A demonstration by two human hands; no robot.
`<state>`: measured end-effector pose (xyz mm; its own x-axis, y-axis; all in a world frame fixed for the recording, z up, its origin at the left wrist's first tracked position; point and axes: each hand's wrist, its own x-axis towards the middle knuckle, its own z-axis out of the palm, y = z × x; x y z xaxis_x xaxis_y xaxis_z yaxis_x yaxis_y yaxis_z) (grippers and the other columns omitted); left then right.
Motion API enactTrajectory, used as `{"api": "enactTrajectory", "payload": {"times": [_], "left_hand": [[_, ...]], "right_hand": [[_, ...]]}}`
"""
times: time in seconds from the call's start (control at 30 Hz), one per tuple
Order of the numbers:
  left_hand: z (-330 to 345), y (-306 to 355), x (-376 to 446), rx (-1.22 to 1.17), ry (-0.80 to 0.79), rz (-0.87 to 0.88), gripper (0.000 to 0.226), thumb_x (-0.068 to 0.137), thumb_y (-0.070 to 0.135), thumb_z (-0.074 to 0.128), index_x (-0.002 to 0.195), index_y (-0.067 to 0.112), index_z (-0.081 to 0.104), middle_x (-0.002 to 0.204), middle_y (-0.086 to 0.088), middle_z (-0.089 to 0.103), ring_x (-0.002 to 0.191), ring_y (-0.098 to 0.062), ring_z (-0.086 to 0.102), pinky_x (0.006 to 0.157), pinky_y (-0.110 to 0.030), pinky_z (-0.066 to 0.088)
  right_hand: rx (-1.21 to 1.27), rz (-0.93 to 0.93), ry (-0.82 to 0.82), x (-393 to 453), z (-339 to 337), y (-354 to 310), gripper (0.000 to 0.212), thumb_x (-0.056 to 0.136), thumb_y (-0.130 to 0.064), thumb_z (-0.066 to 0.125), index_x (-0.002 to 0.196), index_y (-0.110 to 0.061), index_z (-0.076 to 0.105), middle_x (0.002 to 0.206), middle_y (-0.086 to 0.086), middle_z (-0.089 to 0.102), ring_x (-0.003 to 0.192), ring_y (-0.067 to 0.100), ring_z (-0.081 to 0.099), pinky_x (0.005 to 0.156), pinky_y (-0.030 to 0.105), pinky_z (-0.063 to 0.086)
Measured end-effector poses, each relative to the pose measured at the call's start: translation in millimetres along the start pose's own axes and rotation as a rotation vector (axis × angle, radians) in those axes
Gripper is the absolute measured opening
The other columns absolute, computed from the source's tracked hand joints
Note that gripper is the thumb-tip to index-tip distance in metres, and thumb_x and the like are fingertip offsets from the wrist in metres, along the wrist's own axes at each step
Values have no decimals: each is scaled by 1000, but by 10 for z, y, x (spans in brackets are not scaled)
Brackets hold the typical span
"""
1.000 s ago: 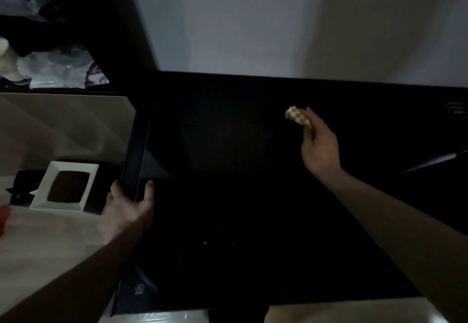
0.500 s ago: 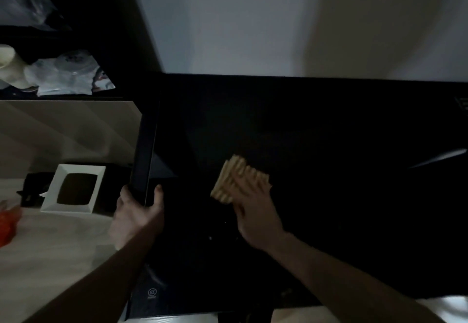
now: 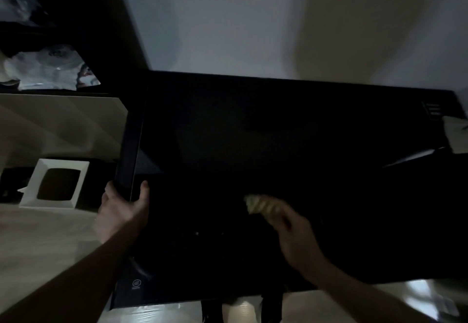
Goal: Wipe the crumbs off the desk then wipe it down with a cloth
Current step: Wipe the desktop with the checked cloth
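Observation:
A large black flat panel [image 3: 278,132], like a monitor screen on a stand, fills the middle of the view. My left hand [image 3: 121,211] grips its left edge, thumb on the front face. My right hand [image 3: 296,241], blurred by motion, holds a small yellowish cloth [image 3: 258,203] against the lower middle of the panel. A few pale specks [image 3: 197,233] show on the dark surface, left of the cloth. The light wooden desk [image 3: 38,241] lies beneath and to the left.
A white box with a dark window [image 3: 54,183] stands on the desk at the left. Above it, a dark shelf holds crumpled plastic bags [image 3: 48,69]. A pale wall rises behind the panel. The panel's stand [image 3: 271,305] meets the desk at the bottom.
My right hand swept the cloth from the panel's upper middle down to the lower left, then back right to the lower middle. My left hand kept its grip on the left edge.

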<state>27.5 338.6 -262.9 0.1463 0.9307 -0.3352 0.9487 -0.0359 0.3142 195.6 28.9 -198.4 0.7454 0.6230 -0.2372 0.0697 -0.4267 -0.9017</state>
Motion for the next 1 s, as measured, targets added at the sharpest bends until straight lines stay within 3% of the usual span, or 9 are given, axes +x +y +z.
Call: {"api": "enactTrajectory", "payload": {"times": [0.07,0.13,0.2,0.27,0.37,0.5,0.63,0.8,1.0], "left_hand": [[17,-18,17,-4,2,6,105,74,91,32,150,19,25,146,-19,49,124,-45,55,95,-59,48],[35,-29,42,-9,-7,5,106,73,92,32,150,19,25,145,-20,49,122,-46,56,95,-59,49],[54,-38,59,-28,-19,-8,105,73,92,34,150,21,24,144,-21,51,122,-47,56,95,-60,48],[60,-29,59,-43,-8,-21,102,74,91,36,149,23,24,142,-22,53,121,-49,56,95,-61,48],[79,-18,28,-32,28,-15,95,78,87,40,149,25,26,141,-22,55,121,-49,57,96,-61,48],[133,-47,85,-59,66,-21,97,75,89,41,147,25,33,137,-22,58,121,-49,57,98,-61,48],[206,-100,142,-42,116,-44,101,70,95,38,146,28,32,133,-18,63,118,-47,60,96,-60,50],[270,-166,213,-82,122,-50,106,67,97,40,147,28,29,135,-15,62,120,-43,60,97,-60,51],[267,-152,201,-56,137,-30,102,68,97,36,144,30,36,133,-16,63,119,-43,61,97,-58,51]], "right_hand": [[-29,9,169,499,-321,-101,27,107,-11,50,121,-21,71,121,-13,73,119,0,64,111,28,45],[-155,21,278,1004,-619,-151,30,107,-15,49,131,-20,65,125,-17,67,118,-9,59,111,14,39],[-257,36,343,1499,-848,-181,36,106,-16,47,140,-19,59,133,-10,63,127,2,55,106,6,32],[-328,0,372,1995,-1007,-200,40,105,-14,45,144,-17,55,142,-1,60,134,13,51,108,10,28],[-461,-110,330,2602,-1100,-156,43,102,-8,44,142,-15,56,146,8,58,137,24,51,112,17,29],[-575,-81,237,3201,-1087,11,46,101,-17,40,146,-19,53,152,8,51,141,27,45,118,34,31],[-858,-131,31,3442,-922,228,53,99,-37,39,150,-24,44,165,3,29,155,27,19,127,42,10],[-915,-11,83,3527,-908,293,60,100,-61,27,155,-38,30,170,-6,11,157,22,3,126,45,-2],[-833,-272,113,3047,-744,496,56,99,-41,32,150,-22,49,162,8,37,152,26,30,127,39,16]]}}
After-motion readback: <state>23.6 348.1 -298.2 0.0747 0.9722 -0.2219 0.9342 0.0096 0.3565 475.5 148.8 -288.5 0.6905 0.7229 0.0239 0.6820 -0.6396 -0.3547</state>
